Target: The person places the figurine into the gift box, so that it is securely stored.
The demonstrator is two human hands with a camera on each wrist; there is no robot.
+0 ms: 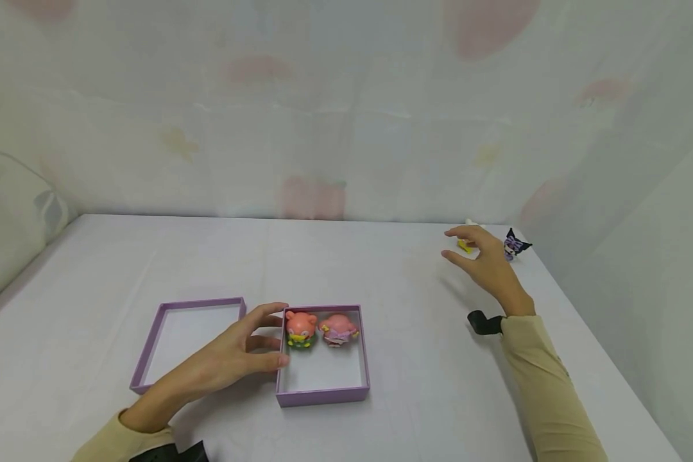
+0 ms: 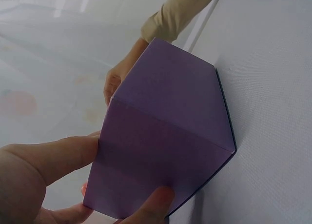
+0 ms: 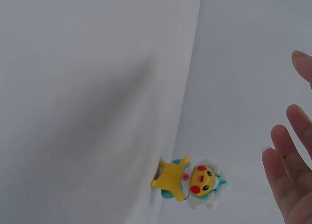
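Your left hand [image 1: 225, 362] grips the purple box [image 1: 323, 391], steadying it; your right hand [image 1: 487, 260], fingers spread and empty, hovers over the yellow figurine [image 3: 187, 181].

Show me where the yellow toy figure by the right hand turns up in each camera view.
Head: yellow toy figure sits far right on the table, mostly hidden behind the right hand, left of the purple-black figure.
Left wrist: not in it; the purple box fills the view.
Right wrist: low centre, whole figure, left of the fingers.
Shared landmark: the right hand, also seen behind the box in the left wrist view.
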